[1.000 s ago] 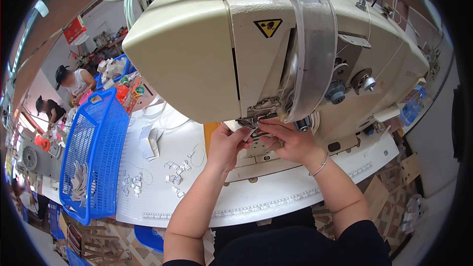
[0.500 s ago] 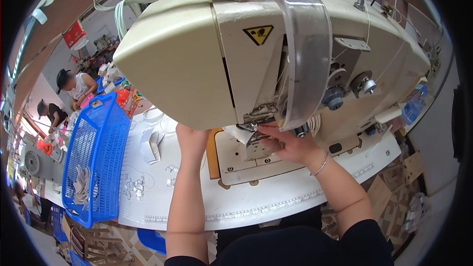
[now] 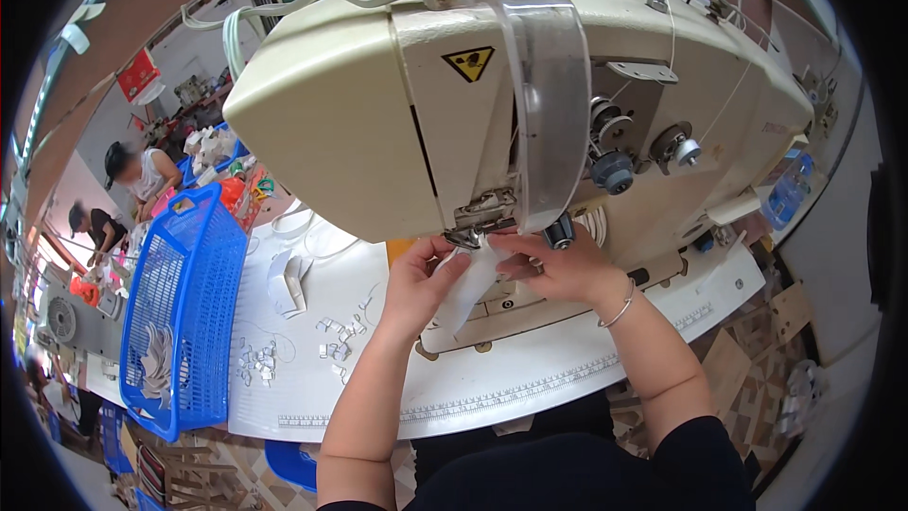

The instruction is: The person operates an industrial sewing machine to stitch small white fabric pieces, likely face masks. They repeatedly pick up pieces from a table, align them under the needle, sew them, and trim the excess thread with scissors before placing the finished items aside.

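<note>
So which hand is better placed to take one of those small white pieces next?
Probably the left hand: the small white pieces lie on its side, while the right hand is beyond the white fabric.

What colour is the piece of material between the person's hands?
White; the piece of material shows best in the head view.

Warning sign (image 3: 469, 63): yellow triangle, black border, hand pictogram, apex downward; on head front of cream sewing machine (image 3: 322, 132).
Ruler scale (image 3: 530, 388): graduated strip along near edge of white table (image 3: 312, 397); figures too small to read.
Lettering (image 3: 774, 128): faint, reddish, machine arm's right end; illegible.
</note>
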`<act>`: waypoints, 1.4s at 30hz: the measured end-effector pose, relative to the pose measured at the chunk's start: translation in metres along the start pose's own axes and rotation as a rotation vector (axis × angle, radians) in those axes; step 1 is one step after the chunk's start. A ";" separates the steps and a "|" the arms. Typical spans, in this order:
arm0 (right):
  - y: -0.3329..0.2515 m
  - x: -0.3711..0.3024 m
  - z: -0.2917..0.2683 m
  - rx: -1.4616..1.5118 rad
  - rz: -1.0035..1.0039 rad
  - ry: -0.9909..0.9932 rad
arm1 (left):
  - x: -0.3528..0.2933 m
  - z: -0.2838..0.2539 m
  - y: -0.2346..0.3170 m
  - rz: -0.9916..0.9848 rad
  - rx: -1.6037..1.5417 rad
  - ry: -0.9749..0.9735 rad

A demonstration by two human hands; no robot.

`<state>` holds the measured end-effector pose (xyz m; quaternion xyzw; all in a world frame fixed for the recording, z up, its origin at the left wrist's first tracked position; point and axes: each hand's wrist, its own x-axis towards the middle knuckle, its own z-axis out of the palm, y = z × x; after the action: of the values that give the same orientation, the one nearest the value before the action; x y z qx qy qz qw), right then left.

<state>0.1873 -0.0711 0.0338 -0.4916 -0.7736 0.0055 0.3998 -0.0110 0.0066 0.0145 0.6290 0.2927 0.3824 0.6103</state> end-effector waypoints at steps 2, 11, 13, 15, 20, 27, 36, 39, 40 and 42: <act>-0.001 0.001 0.000 -0.034 -0.014 -0.001 | 0.001 0.000 -0.003 0.009 -0.009 0.007; 0.007 0.000 0.006 -0.096 -0.040 0.029 | 0.003 0.005 -0.006 0.049 -0.105 0.046; 0.007 -0.001 0.007 -0.070 -0.034 0.038 | 0.003 0.005 -0.007 0.038 -0.103 0.062; 0.004 0.001 0.006 -0.103 -0.030 0.035 | 0.003 0.006 -0.007 0.040 -0.089 0.064; 0.005 0.001 0.008 -0.069 -0.021 0.051 | 0.003 0.005 -0.011 0.029 -0.160 0.055; -0.004 -0.007 0.009 -0.119 -0.052 0.108 | -0.028 0.030 -0.016 0.000 -0.288 0.164; -0.002 -0.009 0.009 -0.146 -0.055 0.089 | -0.036 0.044 -0.025 0.085 -0.299 0.216; -0.003 -0.006 0.007 -0.088 -0.058 0.090 | -0.034 0.044 -0.025 0.098 -0.295 0.219; -0.003 -0.004 0.006 -0.060 -0.059 0.094 | -0.033 0.043 -0.027 0.103 -0.286 0.217; -0.006 -0.001 0.005 -0.053 -0.016 0.075 | -0.031 0.043 -0.027 0.102 -0.267 0.217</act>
<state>0.1800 -0.0735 0.0320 -0.4957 -0.7617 -0.0366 0.4156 0.0115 -0.0403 -0.0140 0.5117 0.2710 0.5138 0.6330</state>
